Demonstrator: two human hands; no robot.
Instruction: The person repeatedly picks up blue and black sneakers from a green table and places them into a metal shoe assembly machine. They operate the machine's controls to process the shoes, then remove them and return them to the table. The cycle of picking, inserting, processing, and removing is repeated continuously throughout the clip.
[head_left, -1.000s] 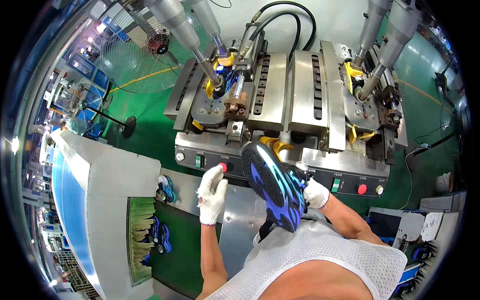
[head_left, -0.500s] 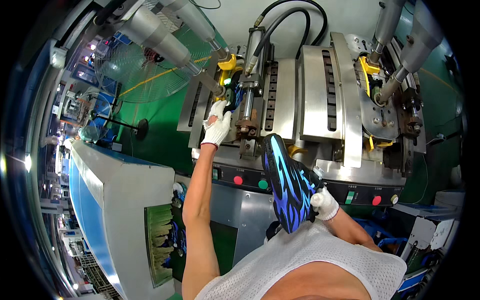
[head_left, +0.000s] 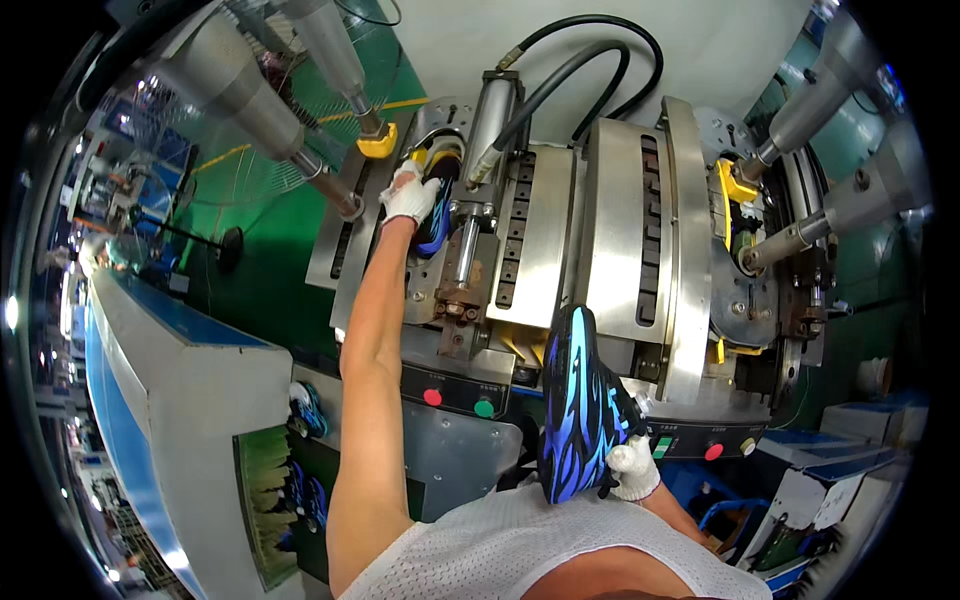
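My left hand [head_left: 408, 200], in a white knitted glove, reaches to the left station of a metal press. Its fingers are closed at the side of a black-and-blue shoe [head_left: 437, 225] lying there; the glove hides part of the shoe. A yellow pad [head_left: 377, 141] on a steel rod stands apart, left of that shoe. Nearer my body, my right hand [head_left: 633, 468], gloved too, grips a second shoe [head_left: 582, 415], black with a blue and purple flame pattern. That shoe is held upright, toe pointing away from me, in front of the press.
The control panel [head_left: 458, 395] with red and green buttons runs along the press front. Black hoses [head_left: 640, 95] arch behind. At the right station, thick rods [head_left: 800, 240] angle down. A grey-white machine [head_left: 190, 380] with a bristled opening and more shoes [head_left: 308, 410] stands at left.
The left station's rods and yellow pad have moved up and left, off the shoe. My left hand has moved onto that shoe. The right hand still holds its shoe; the whole view has shifted.
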